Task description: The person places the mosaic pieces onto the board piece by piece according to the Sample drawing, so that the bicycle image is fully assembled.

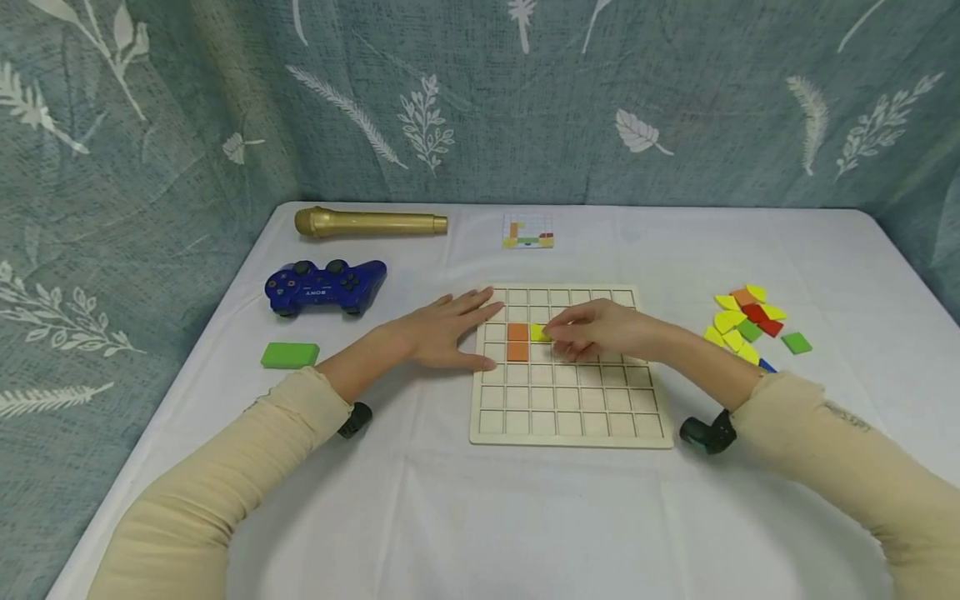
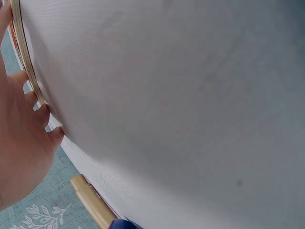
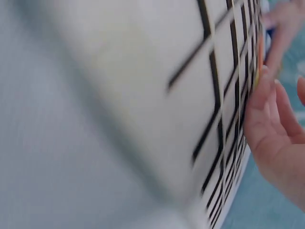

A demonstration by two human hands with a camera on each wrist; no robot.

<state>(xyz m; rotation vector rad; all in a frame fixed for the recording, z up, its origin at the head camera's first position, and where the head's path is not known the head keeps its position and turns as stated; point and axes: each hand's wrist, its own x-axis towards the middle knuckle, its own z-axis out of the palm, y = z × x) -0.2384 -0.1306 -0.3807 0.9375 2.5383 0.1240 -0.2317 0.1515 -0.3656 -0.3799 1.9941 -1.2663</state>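
Pale wood, square gridded board (image 1: 567, 400) on a white cloth-covered table (image 1: 465, 517). Left hand (image 1: 453, 332) has fingers spread wide, fingertips and thumb on the board's left edge, nothing gripped. Right hand (image 1: 603, 331) is over the board, fingers bent, thumb and index finger nearly together, pinching the right side of a small yellow flat tile (image 1: 537, 332). Yellow tile sits in the third column from the left, third row from the far edge. Just left of it, second column: upper orange square tile (image 1: 518, 332), with lower orange square tile (image 1: 518, 352) directly below. Right wrist view: board blurry, fingertips at its surface.

Right of board, well apart: loose pile of small red, yellow, green, orange and blue tiles (image 1: 753, 313); one green diamond-like tile (image 1: 797, 342) just beside it. Beyond board: small white card with coloured blocks printed (image 1: 528, 232). Left side, far to near: gold microphone (image 1: 371, 223), blue plastic game controller (image 1: 322, 286), bright green rectangular block (image 1: 289, 355). Beige sleeves on both arms. Teal leaf-print curtain (image 1: 480, 100) behind.
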